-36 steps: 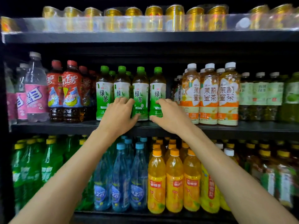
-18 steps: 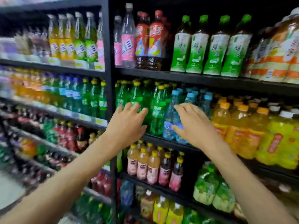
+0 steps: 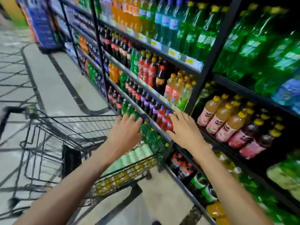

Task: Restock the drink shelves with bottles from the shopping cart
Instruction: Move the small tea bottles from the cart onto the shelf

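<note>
Drink shelves point(image 3: 212, 51), labels blurred unreadable, left hand point(image 3: 125, 132), right hand point(image 3: 185, 129), fingers point(image 3: 178, 118) apart, empty

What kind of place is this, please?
Most likely a supermarket drinks aisle: long shelves packed with bottled drinks, price tags on their edges, and a wire shopping cart holding bottles.

A pale grey stone-look floor point(image 3: 61, 82) stretches away down the aisle. It is crossed by dark inlaid bands point(image 3: 71, 88) that run lengthwise and bend near the foot of the racks. Along the right stands a tall black metal shelving rack point(image 3: 211, 62), its uprights and shelf edges receding into the distance, with small yellow price tags point(image 3: 172, 52) on the rails. At the far end, blurred, sits a blue stacked display point(image 3: 42, 26) and beyond it a yellow panel point(image 3: 11, 8). The floor is brightly lit, while the rack's recesses lie in shadow.
</note>
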